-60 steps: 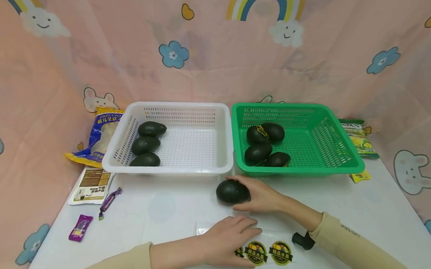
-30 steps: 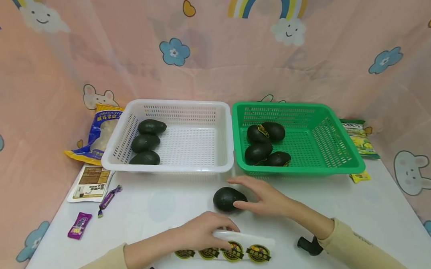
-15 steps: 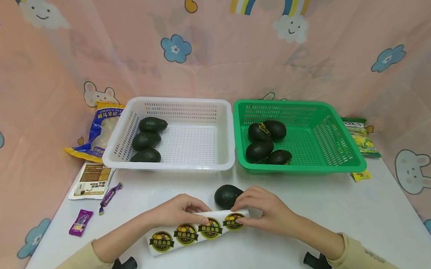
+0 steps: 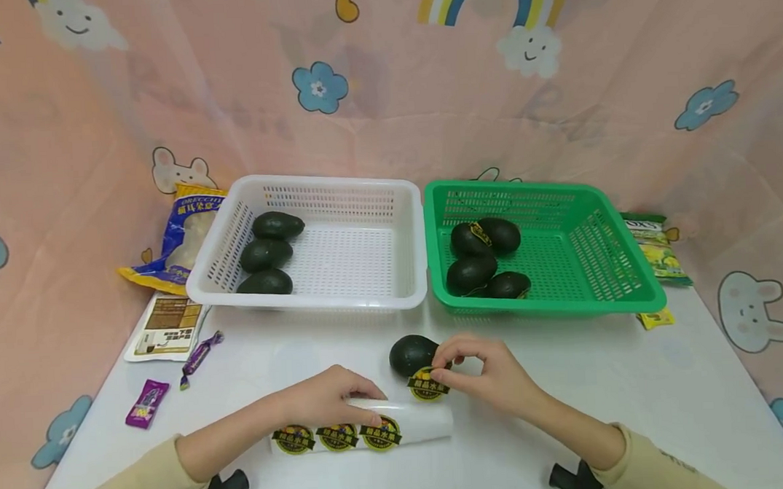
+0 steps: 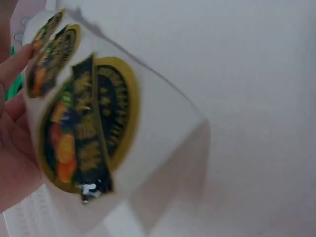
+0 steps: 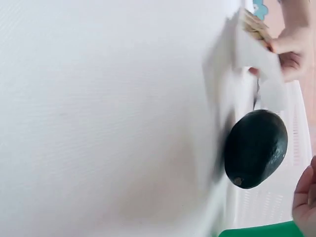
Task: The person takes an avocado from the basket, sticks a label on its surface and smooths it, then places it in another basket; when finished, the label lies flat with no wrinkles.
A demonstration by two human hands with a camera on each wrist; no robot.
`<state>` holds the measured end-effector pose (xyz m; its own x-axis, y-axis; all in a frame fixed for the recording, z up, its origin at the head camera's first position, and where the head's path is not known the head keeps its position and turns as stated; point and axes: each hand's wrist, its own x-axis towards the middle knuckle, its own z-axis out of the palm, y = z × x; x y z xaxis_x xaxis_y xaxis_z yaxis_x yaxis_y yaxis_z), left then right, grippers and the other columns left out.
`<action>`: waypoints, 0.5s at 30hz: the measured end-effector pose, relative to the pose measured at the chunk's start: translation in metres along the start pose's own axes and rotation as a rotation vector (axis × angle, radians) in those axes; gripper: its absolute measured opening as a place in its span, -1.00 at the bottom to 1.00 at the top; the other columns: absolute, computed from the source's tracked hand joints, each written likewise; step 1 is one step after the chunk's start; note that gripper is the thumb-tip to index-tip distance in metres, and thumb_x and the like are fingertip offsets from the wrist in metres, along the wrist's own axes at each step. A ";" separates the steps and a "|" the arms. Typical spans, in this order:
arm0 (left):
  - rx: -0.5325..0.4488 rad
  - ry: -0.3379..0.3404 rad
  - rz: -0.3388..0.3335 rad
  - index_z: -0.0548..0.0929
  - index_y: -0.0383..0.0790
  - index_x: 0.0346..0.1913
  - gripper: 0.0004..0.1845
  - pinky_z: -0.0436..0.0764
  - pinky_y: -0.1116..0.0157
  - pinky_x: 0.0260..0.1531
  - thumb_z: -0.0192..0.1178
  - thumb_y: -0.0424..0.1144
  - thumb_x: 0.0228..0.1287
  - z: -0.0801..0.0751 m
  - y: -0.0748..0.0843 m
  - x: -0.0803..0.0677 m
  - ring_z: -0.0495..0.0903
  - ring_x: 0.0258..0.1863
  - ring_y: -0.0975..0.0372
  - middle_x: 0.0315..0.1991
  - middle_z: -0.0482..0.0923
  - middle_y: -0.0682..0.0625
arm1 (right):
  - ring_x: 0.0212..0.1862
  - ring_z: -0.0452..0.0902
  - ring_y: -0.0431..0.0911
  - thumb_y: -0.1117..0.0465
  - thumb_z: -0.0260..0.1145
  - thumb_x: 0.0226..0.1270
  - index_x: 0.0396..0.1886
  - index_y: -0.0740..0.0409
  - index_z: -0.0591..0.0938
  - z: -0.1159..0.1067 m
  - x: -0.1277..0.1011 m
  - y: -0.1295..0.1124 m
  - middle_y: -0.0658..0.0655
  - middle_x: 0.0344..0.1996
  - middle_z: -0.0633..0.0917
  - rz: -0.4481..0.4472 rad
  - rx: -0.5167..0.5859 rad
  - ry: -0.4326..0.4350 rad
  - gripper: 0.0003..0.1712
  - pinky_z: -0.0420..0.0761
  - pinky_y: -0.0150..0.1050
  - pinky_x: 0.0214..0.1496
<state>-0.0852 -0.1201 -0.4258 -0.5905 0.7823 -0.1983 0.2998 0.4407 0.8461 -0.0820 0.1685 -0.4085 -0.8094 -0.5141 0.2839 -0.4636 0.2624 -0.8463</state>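
Note:
My left hand (image 4: 333,400) pinches a white backing strip (image 4: 422,422) of round black-and-gold stickers, thumb on top. Three stickers still show on the strip; its right end is bare. Up close, the left wrist view has the strip's large round sticker (image 5: 116,98) and part of my left hand (image 5: 15,158). Between right thumb and fingertips, my right hand (image 4: 492,375) holds one peeled sticker (image 4: 427,386) just in front of a dark avocado (image 4: 411,355) on the table. In the right wrist view the avocado (image 6: 256,148) lies between both hands.
A white basket (image 4: 315,302) holds three avocados; beside it a green basket (image 4: 565,308) holds several, some with labels. Snack bags (image 4: 184,242) and wrapped candies (image 4: 147,405) lie at the left. A green-yellow packet (image 4: 657,251) stands behind the green basket's right side.
My right hand let go of the avocado and peeled the strip's end sticker off. My left hand lifted the strip and moved left with it; the strip has since lowered slightly.

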 end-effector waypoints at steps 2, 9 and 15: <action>0.091 0.072 0.056 0.71 -0.13 0.01 -0.63 0.55 0.33 -0.04 0.32 0.02 0.25 0.005 0.004 0.003 0.60 -0.11 0.37 -0.11 0.67 0.16 | -0.19 0.56 -0.18 0.25 0.44 0.23 -0.33 -0.02 0.72 -0.002 0.002 -0.001 -0.03 -0.28 0.71 0.148 0.050 0.010 -0.93 0.54 -0.29 -0.18; -0.108 0.437 0.071 0.76 -0.01 -0.23 -0.81 0.59 0.34 -0.27 0.31 0.01 0.27 0.006 0.033 0.019 0.58 -0.35 0.33 -0.38 0.66 0.20 | -0.26 0.54 -0.15 0.23 0.40 0.27 -0.33 0.05 0.76 -0.006 0.010 -0.003 0.04 -0.30 0.73 0.234 0.089 -0.003 -0.96 0.48 -0.35 -0.28; -0.297 0.570 -0.058 0.78 -0.04 -0.31 -0.88 0.53 0.33 -0.37 0.34 -0.10 0.24 0.005 0.041 0.029 0.60 -0.39 0.10 -0.38 0.69 0.15 | -0.20 0.49 -0.15 0.12 0.39 0.29 -0.24 -0.04 0.74 -0.005 0.012 -0.001 -0.09 -0.24 0.68 0.287 -0.001 0.067 -0.91 0.50 -0.33 -0.23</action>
<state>-0.0861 -0.0773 -0.3989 -0.9295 0.3682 -0.0234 0.0833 0.2711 0.9589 -0.0930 0.1662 -0.4016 -0.9296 -0.3634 0.0618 -0.2121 0.3902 -0.8960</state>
